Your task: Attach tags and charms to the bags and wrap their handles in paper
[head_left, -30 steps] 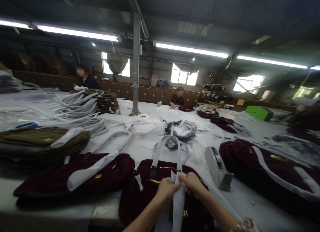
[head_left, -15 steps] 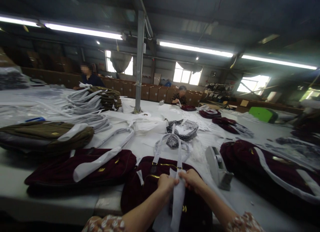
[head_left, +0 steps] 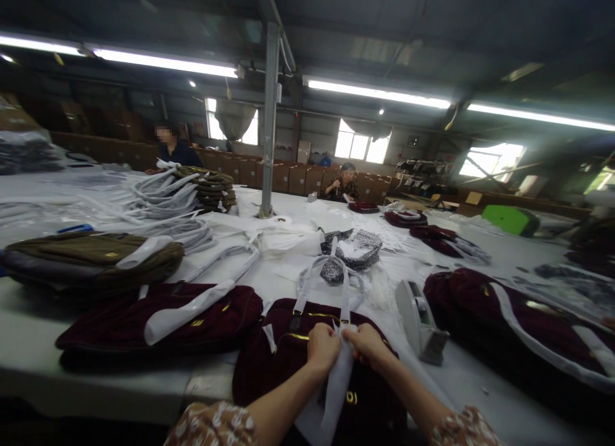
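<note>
A dark maroon velvet bag (head_left: 283, 369) lies flat on the white table (head_left: 100, 382) right in front of me. Its handle (head_left: 343, 292) is wrapped in white paper. My left hand (head_left: 323, 347) and my right hand (head_left: 369, 345) are both closed on a white paper strip (head_left: 336, 388) above the bag's middle. The strip hangs down between my wrists. Both hands touch each other at the fingertips.
A grey tape dispenser (head_left: 420, 321) stands just right of my hands. More maroon bags (head_left: 158, 321) lie left and right (head_left: 504, 318); an olive bag (head_left: 91, 257) is further left. Piles of white wrapped handles (head_left: 158, 196), a steel post (head_left: 269, 119) and two people sit beyond.
My hands have stayed on the white strip and shifted slightly, with the strip's lower end swinging a little left. The view has drifted a bit rightward and down.
</note>
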{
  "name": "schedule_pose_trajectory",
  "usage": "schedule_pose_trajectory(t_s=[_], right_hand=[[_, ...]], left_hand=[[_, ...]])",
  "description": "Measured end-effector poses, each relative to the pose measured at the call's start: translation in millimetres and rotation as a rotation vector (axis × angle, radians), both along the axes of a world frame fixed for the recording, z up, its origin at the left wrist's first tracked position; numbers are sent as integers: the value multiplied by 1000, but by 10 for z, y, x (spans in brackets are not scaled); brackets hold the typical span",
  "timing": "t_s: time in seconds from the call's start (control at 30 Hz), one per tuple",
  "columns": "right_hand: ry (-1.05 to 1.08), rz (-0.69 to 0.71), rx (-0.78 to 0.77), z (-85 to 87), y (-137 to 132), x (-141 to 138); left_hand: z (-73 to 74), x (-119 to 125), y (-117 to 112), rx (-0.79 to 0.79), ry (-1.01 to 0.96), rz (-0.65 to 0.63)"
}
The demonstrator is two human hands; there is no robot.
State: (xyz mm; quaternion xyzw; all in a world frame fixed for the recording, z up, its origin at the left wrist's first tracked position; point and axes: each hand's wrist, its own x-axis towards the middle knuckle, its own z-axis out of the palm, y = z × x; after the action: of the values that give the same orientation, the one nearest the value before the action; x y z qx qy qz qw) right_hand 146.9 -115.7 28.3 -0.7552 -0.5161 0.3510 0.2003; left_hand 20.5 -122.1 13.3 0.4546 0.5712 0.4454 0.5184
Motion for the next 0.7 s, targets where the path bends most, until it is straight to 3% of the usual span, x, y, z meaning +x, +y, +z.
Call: schedule_pose_trajectory(t_s=[0.2,0.7], right_hand=[[12,-17,15,43,-4,-29],[402,-175,-117,94,38,-69]], left_hand=[[80,92,-84,86,329,-50],[78,144,-354,259,600,-129]])
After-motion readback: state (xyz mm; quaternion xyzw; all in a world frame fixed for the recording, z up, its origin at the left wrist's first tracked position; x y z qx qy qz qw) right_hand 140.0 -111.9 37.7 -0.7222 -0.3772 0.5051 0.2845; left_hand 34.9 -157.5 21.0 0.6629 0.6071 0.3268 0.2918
